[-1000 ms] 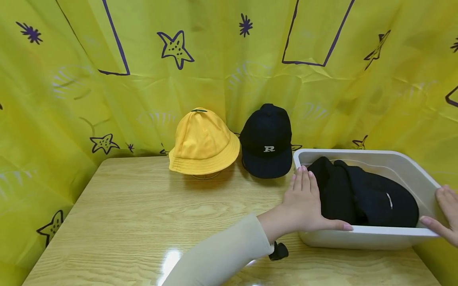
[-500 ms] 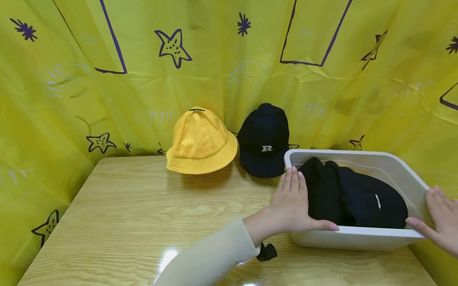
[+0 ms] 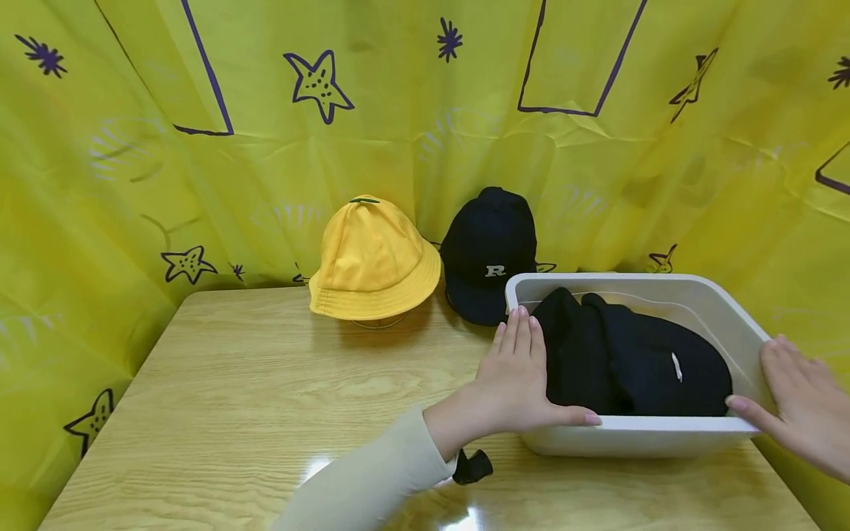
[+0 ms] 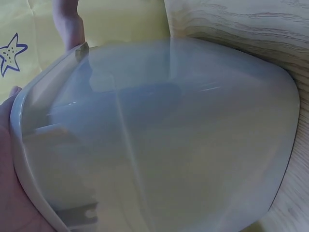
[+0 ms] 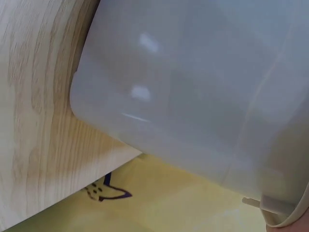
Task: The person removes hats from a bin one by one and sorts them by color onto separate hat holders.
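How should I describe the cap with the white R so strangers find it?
At the back of the table, between the yellow hat and the bin, stands the cap. It is black, not yellow, with a white R on its front; the other dark headwear lies inside the bin.

On the wood-grain table (image 3: 246, 398) there stand a pale bin (image 3: 624, 440), a black baseball cap (image 3: 490, 232) and a yellow bucket hat (image 3: 372, 254) over a round base (image 3: 377, 326).
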Action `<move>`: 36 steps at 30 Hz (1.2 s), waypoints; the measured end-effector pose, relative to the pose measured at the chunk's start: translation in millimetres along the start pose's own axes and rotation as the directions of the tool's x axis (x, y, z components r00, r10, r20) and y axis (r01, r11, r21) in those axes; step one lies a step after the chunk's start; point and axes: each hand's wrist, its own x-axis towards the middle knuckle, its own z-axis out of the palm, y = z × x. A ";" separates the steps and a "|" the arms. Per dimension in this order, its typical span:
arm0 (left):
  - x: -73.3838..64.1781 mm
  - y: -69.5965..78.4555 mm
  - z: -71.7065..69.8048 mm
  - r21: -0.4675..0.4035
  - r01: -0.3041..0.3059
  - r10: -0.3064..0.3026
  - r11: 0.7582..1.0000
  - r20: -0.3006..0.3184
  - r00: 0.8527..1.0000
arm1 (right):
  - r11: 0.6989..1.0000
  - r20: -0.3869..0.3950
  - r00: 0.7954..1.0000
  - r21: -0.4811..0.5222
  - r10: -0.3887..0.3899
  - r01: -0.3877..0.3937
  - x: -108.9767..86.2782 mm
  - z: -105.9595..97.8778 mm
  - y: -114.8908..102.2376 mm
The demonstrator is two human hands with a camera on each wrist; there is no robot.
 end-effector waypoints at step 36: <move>-43.8 -47.6 -5.1 -0.121 -0.019 0.016 0.992 -0.031 0.999 | 0.999 0.064 0.998 0.044 -0.028 0.025 17.2 -5.0 -58.3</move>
